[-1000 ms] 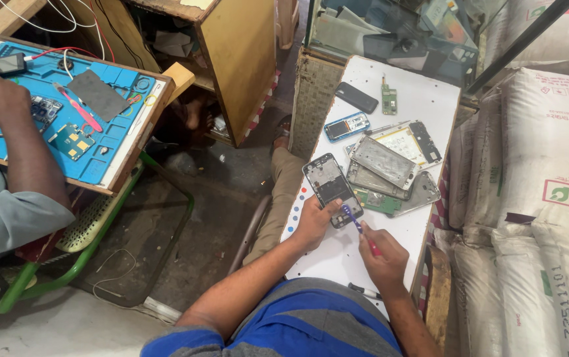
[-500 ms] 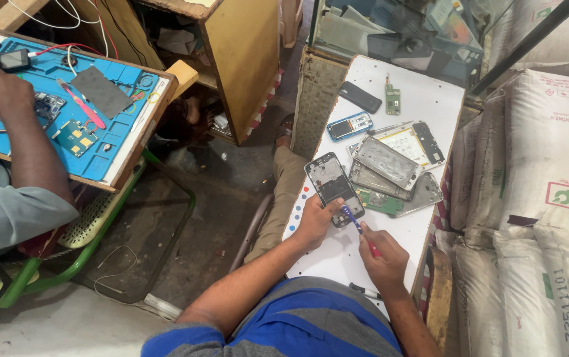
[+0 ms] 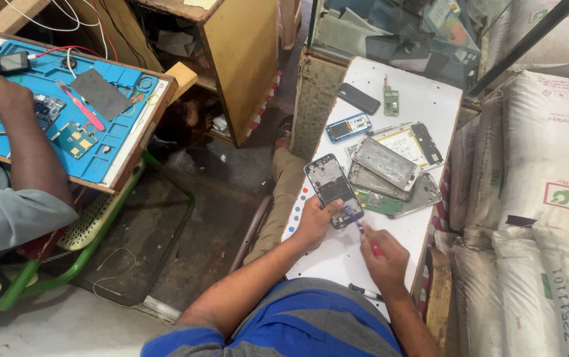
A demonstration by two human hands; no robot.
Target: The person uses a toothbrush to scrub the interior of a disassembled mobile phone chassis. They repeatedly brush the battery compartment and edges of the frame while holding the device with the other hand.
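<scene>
My left hand presses on the near end of an opened phone frame lying on the white board. My right hand grips a small screwdriver with a red handle; its blue tip touches the lower corner of the phone frame. Just right of the frame lie a pile of stripped phone housings and a green circuit board.
A small blue phone, a black phone and a small green board lie farther up the board. White sacks stand at right. At left another person's arm works over a blue repair mat.
The screwdriver tip stays at the frame's lower corner, my hands hardly shifting. The other person's hand at left has moved slightly on the blue mat.
</scene>
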